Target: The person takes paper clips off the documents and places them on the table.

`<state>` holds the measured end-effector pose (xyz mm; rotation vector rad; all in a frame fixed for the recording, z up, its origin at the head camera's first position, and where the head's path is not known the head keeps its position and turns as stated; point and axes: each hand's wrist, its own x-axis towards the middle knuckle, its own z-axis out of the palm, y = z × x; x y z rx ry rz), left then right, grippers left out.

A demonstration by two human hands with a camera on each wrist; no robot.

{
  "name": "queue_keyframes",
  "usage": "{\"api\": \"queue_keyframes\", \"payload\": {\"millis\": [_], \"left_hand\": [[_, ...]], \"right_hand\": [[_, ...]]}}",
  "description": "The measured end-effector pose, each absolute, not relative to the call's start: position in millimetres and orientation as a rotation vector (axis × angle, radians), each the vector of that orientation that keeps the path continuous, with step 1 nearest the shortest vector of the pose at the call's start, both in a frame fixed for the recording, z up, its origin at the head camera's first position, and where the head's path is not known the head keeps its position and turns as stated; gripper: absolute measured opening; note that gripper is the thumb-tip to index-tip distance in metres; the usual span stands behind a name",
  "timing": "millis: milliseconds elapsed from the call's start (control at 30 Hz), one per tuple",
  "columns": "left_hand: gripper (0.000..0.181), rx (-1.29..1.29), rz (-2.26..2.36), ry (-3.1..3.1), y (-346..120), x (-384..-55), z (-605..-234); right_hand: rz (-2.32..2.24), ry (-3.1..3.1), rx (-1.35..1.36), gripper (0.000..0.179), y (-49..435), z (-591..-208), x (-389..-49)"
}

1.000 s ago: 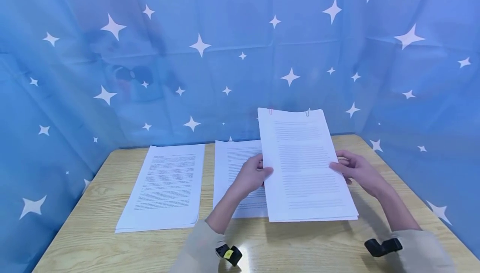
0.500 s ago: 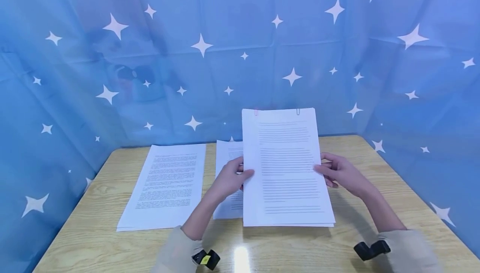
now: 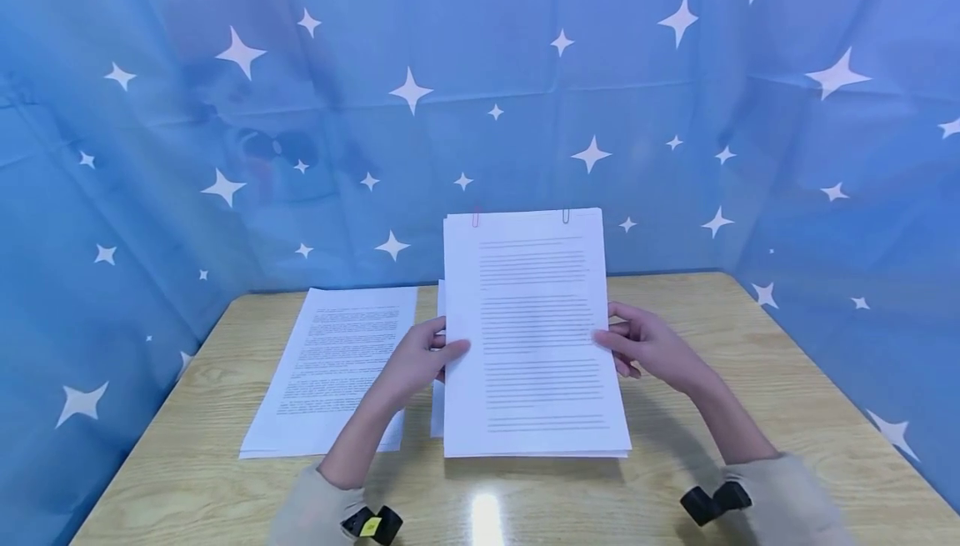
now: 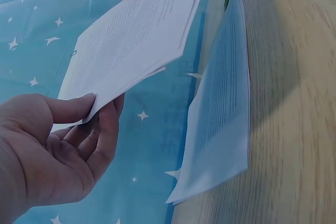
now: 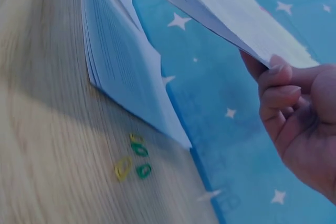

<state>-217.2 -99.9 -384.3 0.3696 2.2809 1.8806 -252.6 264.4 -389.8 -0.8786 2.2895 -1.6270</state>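
In the head view a stack of printed sheets (image 3: 536, 329) is held up, tilted, above the table. A pink paper clip (image 3: 476, 219) and a dark paper clip (image 3: 566, 216) sit on its top edge. My left hand (image 3: 415, 360) pinches the left edge, thumb in front and fingers behind. On the opposite edge my right hand (image 3: 652, 346) grips the same way. Behind the held sheets lies another stack of paper (image 3: 438, 396), mostly hidden in the head view. The right wrist view shows several loose yellow and green paper clips (image 5: 139, 149) beside that stack.
A further paper stack (image 3: 288, 429) lies at the left of the wooden table (image 3: 172, 446). Blue curtains (image 3: 517, 162) with white stars stand close behind the table and at both sides.
Both hands have carried the clipped sheets leftward, now covering most of the middle stack. The held sheets have straightened from a slant, with both hands keeping their hold.
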Motion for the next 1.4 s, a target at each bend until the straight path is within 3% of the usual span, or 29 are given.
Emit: {"api": "queue_keyframes", "payload": {"millis": [833,1000,1400], "left_hand": [[0.015,0.161,1.817,2.553,-130,-208,-384],[0.013,0.156,1.803,2.586,-131,-204,-382],[0.015,0.169,1.746,2.645,-126,-202,-387]], "right_hand": [[-1.507,2.419,-0.892,0.027,225,-383,-251],[-1.508,2.455,-0.895,0.032,223,-381,-248],[-1.766,2.562,-0.784,0.032,222,-365,-236]]}}
